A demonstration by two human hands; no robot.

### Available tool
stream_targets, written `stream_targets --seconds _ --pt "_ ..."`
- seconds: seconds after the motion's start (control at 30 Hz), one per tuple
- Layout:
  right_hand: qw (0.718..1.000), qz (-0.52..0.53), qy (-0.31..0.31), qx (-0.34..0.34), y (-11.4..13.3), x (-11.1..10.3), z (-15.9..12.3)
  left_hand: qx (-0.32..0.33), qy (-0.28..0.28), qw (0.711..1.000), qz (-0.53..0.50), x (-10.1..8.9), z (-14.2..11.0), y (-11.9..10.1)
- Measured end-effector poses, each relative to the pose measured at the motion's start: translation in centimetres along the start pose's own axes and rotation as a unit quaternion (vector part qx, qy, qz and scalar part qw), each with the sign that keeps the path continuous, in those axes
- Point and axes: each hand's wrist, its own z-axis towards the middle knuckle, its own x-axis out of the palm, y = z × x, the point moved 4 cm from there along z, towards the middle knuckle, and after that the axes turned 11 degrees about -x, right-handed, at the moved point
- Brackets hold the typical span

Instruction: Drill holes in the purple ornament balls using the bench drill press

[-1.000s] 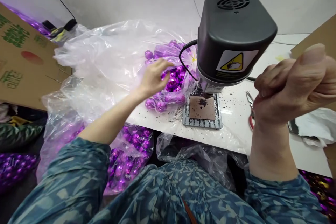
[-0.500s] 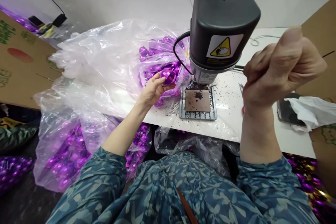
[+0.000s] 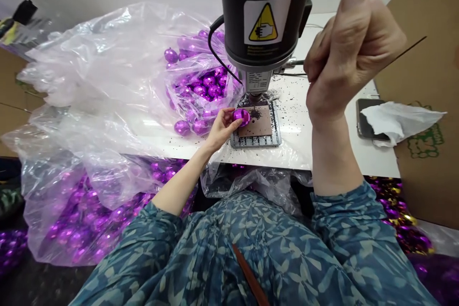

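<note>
A shiny purple faceted ball is pinched in the fingers of my left hand. It is over the left edge of a brown square board, which has a small dark hole in it. Above the board stands a dark bench drill press with a hand-warning sticker; its chuck points down at the board. My right hand is closed in a fist around the drill press lever, whose grip is hidden inside my fingers. The board rests on a grey slotted metal base.
Black shavings are scattered over the white table. A clear plastic bag holding more purple balls spreads across the left. On the right lie a phone and white tissue, beside a cardboard box.
My left hand has brought the purple ball rightward from the bag to over the board. My right fist stays on the lever. The camera view has shifted.
</note>
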Motion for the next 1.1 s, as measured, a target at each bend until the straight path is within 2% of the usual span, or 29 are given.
stream_targets --seconds 0.2,0.47,0.77,0.93,1.1 --pt "1.000 -0.024 0.003 -0.013 0.1 0.1 -0.2 0.039 0.020 0.997 0.067 0.2 1.0 0.2" --pt "0.999 -0.038 0.019 -0.010 0.5 0.0 -0.3 0.054 -0.004 0.992 0.114 1.1 1.8 0.9" --pt "0.992 -0.114 0.052 -0.007 0.5 0.1 -0.3 0.089 0.009 0.980 0.177 1.3 2.0 -1.0" --pt "0.991 -0.119 0.054 -0.002 0.8 0.0 -0.4 0.117 -0.027 0.970 0.214 2.7 1.3 -1.7" --pt "0.995 -0.081 0.053 -0.012 0.7 -0.2 -0.5 0.109 -0.045 0.976 0.181 4.3 1.1 -0.9"
